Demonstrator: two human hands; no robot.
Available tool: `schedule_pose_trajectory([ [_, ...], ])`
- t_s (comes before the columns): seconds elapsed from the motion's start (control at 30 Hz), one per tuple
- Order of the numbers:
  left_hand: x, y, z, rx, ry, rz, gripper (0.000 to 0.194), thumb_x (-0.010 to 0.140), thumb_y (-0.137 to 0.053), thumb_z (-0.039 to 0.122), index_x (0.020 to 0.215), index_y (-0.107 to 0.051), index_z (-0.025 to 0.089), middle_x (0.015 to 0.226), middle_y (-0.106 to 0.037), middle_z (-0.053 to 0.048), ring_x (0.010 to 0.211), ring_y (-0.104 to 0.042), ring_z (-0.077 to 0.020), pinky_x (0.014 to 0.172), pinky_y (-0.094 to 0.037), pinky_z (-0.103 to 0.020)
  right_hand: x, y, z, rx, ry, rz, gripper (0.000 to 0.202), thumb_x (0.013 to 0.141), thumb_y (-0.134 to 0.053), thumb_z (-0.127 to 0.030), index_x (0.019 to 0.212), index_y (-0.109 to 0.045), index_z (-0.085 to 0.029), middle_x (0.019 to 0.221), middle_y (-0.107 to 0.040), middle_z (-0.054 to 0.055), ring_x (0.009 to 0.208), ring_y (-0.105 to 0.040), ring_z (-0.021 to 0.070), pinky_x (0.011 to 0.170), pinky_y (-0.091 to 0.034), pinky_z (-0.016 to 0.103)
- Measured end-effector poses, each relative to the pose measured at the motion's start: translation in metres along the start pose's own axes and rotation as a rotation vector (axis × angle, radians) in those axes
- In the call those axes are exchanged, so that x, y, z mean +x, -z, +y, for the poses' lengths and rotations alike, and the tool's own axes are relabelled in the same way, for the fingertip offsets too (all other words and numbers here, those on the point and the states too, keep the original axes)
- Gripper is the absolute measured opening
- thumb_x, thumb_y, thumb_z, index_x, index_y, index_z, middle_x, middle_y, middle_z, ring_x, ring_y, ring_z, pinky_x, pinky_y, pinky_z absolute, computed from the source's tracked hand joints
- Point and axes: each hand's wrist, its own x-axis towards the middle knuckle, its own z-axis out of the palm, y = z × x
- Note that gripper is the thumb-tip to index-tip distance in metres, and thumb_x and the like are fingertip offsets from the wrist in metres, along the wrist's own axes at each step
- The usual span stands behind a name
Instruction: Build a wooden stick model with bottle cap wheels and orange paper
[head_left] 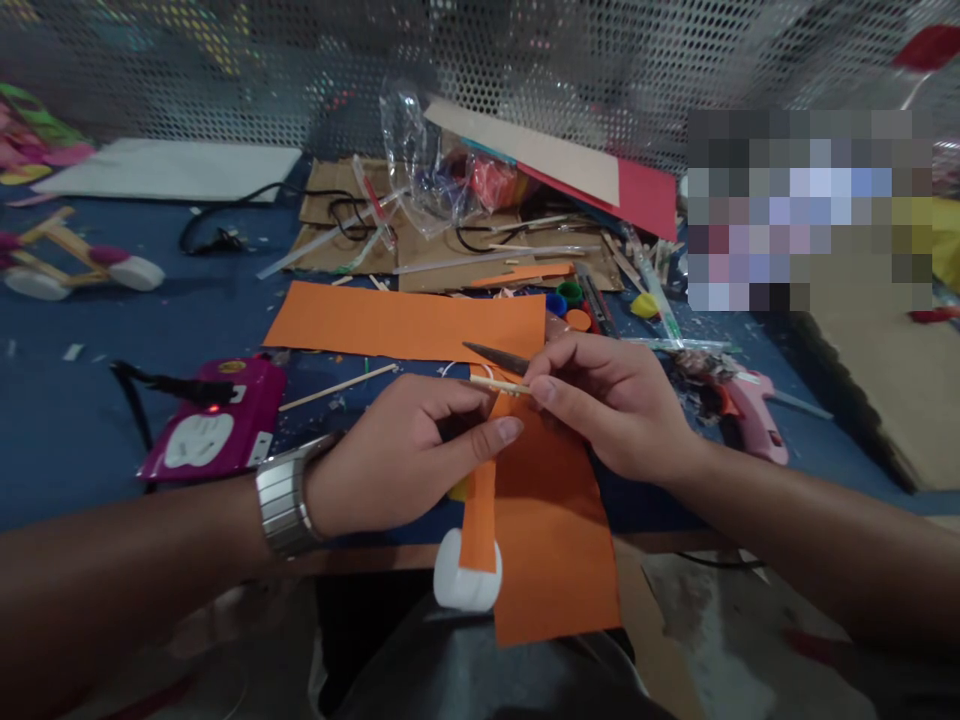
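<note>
A person's two bare hands meet over a blue work surface (420,268), a short wooden stick (499,384) at the centre of the scene. The right hand (600,400) pinches the stick between thumb and fingertips, with a dark, pointed blade (491,357) jutting out just beyond it toward 10 o'clock. The left hand (409,445) – a metal-banded watch (283,502) on its wrist – is half curled, thumb apart from forefinger; its fingertips lie at the stick's other end, though whether they grip it cannot be told.

Around the stick, a long orange corrugated strip (390,318) lies at 10 o'clock, and an orange sheet (559,545) hangs past the table edge at 6. Beside that sheet, a narrow orange strip (480,505) meets a white cap (452,582) near 7. A magenta box (251,390) with a lit red light sits at 9 o'clock; a pink glue gun (757,418) lies at 3, bottle caps (571,293) at 1.
</note>
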Motion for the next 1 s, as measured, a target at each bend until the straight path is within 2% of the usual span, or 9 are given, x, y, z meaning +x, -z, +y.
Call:
schedule_pose_trajectory([
  [0.3, -0.0023, -0.0014, -0.0012, -0.035, 0.049, -0.022, 0.045, 0.109, -0.065, 0.04, 0.071, -0.068, 0.018, 0.063, -0.057, 0.004, 0.059, -0.046, -0.0113, 0.056, -0.035, -0.026, -0.0032, 0.0016, -0.0022, -0.123, 0.05, 0.021, 0.018, 0.101, -0.082, -0.03, 0.089, -0.076, -0.017, 0.069, -0.068, -0.002, 0.055, -0.056, 0.0086, 0.049, -0.043, 0.021],
  [0.57, -0.0014, 0.0006, -0.0034, 0.0, -0.022, 0.022, 0.049, 0.111, -0.065, 0.041, 0.067, -0.063, 0.018, 0.061, -0.047, 0.005, 0.058, -0.04, -0.01, 0.054, -0.032, -0.024, -0.003, 0.0015, -0.0035, -0.187, 0.072, 0.029, 0.016, 0.102, -0.082, -0.029, 0.091, -0.078, -0.018, 0.07, -0.071, -0.001, 0.057, -0.057, 0.0099, 0.05, -0.044, 0.021],
  [0.67, -0.0016, 0.0006, -0.0021, -0.02, -0.02, 0.008, 0.046, 0.111, -0.063, 0.039, 0.071, -0.068, 0.017, 0.064, -0.055, 0.004, 0.061, -0.044, -0.0106, 0.056, -0.036, -0.023, -0.0042, 0.0016, -0.0027, -0.188, 0.075, 0.021, 0.016, 0.102, -0.083, -0.031, 0.093, -0.08, -0.018, 0.073, -0.073, 0.0, 0.058, -0.059, 0.0104, 0.051, -0.046, 0.021],
  [0.8, -0.0018, -0.0001, -0.001, -0.052, -0.006, -0.003, 0.042, 0.111, -0.063, 0.04, 0.078, -0.075, 0.018, 0.074, -0.071, 0.001, 0.069, -0.059, -0.0136, 0.064, -0.047, -0.023, -0.0047, 0.0025, -0.0019, -0.182, 0.068, -0.034, 0.018, 0.101, -0.085, -0.032, 0.091, -0.08, -0.018, 0.071, -0.073, 0.0, 0.057, -0.058, 0.0096, 0.05, -0.044, 0.021],
  [1.0, -0.001, 0.0002, -0.006, 0.038, -0.004, -0.02, 0.044, 0.11, -0.067, 0.046, 0.077, -0.076, 0.019, 0.072, -0.073, 0.0, 0.066, -0.062, -0.0149, 0.061, -0.048, -0.025, -0.0032, 0.0035, -0.0012, -0.253, 0.087, 0.017, 0.023, 0.099, -0.086, -0.031, 0.081, -0.078, -0.018, 0.067, -0.072, -0.001, 0.056, -0.057, 0.0093, 0.05, -0.043, 0.022],
])
